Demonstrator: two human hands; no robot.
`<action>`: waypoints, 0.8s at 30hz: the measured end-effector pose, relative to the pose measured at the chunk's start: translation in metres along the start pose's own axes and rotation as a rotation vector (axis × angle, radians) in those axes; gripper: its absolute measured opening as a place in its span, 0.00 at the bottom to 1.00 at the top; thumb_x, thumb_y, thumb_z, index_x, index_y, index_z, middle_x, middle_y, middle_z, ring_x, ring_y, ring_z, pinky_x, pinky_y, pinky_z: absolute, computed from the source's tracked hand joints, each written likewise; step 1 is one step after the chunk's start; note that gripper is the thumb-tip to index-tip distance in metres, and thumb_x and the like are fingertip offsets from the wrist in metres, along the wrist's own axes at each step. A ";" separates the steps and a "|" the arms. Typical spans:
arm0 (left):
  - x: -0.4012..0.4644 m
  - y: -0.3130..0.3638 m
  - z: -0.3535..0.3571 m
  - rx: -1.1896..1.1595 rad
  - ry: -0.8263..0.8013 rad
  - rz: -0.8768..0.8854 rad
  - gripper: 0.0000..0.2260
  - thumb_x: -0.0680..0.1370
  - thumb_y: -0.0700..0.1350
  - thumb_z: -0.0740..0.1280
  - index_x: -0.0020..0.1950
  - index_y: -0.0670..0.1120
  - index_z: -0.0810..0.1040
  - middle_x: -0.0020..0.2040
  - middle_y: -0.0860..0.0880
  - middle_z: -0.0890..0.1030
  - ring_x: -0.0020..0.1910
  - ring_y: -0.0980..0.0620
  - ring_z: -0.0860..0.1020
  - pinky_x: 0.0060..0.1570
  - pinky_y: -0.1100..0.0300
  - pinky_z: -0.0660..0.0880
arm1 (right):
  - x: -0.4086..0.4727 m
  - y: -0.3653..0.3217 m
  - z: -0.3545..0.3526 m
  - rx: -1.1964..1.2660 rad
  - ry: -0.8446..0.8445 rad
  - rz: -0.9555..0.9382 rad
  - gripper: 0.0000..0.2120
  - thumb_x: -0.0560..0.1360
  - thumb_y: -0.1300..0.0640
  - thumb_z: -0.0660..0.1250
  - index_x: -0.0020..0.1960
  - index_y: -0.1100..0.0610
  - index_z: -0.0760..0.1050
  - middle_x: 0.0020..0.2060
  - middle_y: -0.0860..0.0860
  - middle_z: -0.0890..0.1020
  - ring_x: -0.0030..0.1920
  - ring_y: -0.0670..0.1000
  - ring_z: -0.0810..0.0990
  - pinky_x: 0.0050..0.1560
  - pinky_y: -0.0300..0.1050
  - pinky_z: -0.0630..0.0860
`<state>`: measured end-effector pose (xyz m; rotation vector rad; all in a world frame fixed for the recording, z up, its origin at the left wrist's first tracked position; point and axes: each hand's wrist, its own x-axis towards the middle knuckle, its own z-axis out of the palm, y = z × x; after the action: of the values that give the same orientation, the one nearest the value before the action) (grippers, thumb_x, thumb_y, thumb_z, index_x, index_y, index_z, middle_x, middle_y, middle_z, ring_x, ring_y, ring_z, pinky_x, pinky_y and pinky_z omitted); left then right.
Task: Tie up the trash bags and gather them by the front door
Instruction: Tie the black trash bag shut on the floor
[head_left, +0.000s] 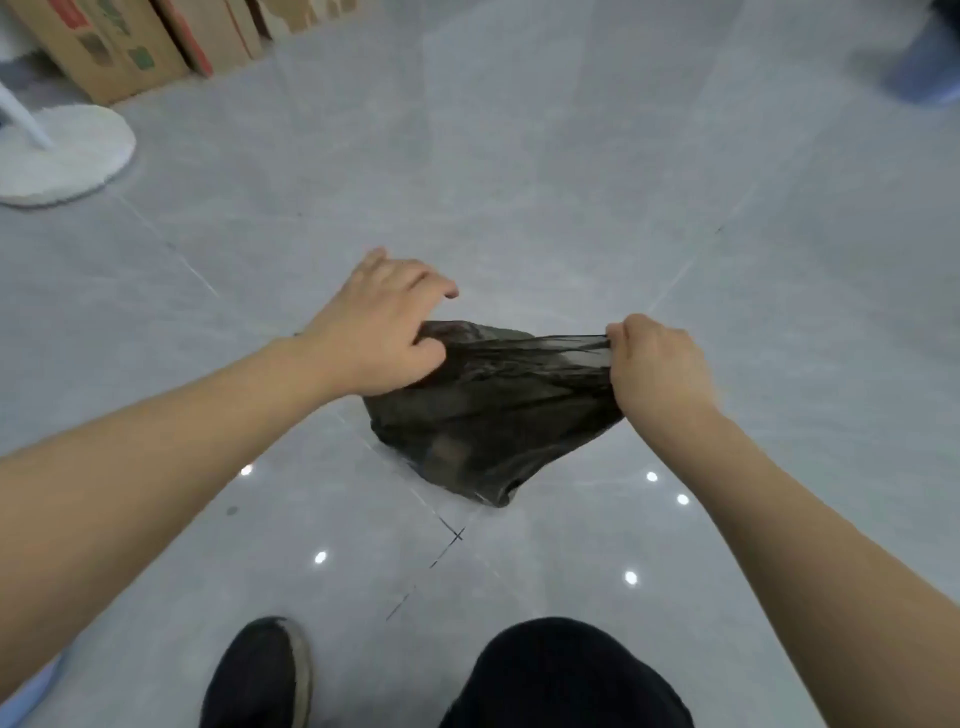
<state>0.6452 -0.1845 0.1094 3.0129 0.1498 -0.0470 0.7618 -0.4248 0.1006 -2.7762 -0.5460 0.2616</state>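
The black trash bag (488, 410) is sitting on the gray tile floor (571, 171), close to the person's feet and right by the spot where the tile lines are crossing. It is not tied yet. No knot is showing at the top.

The left hand (379, 332) is gripping the left side of the bag's top, with its fingers curled into the plastic. The right hand (657, 364) is pinching the right side of the top tightly. Both hands are holding the thin plastic stretched out flat between them.

So this is looking like the start of the tying step. The two ends are probably getting ready to be crossed and knotted. After that, the bag needs to be carried to the front door. No door is showing here, and no other bags are showing either, so it is hard to say how many are left.

The stretched top is running sideways, from left to right. That is the bag's long way. The fat, full bottom is pointing down and toward the person, resting on the floor.

Some cardboard boxes (140, 41) are leaning at the far left edge of the floor, next to a round white stand base (67, 156).
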 end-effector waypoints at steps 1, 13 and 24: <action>0.005 0.008 0.008 0.054 -0.113 0.088 0.34 0.71 0.62 0.57 0.75 0.49 0.62 0.70 0.47 0.68 0.71 0.45 0.63 0.75 0.48 0.48 | 0.001 0.006 0.000 -0.059 -0.009 0.021 0.08 0.79 0.63 0.54 0.52 0.59 0.72 0.40 0.58 0.74 0.40 0.60 0.70 0.42 0.49 0.69; 0.045 0.004 0.065 0.088 -0.497 0.016 0.12 0.76 0.38 0.58 0.55 0.46 0.77 0.42 0.48 0.77 0.38 0.49 0.75 0.32 0.58 0.70 | 0.008 -0.033 0.023 -0.658 -0.221 -0.251 0.50 0.70 0.24 0.45 0.77 0.61 0.53 0.71 0.60 0.67 0.70 0.61 0.66 0.73 0.65 0.50; 0.022 0.018 0.110 0.266 -0.394 -0.020 0.31 0.72 0.48 0.68 0.71 0.44 0.59 0.63 0.41 0.68 0.59 0.39 0.71 0.48 0.49 0.72 | 0.015 -0.022 0.058 -0.602 -0.408 -0.017 0.27 0.75 0.58 0.64 0.72 0.57 0.59 0.61 0.58 0.69 0.60 0.61 0.71 0.53 0.59 0.75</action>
<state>0.6665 -0.2135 0.0014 3.1828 0.1427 -0.7085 0.7548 -0.3850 0.0513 -3.3065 -0.8643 0.7876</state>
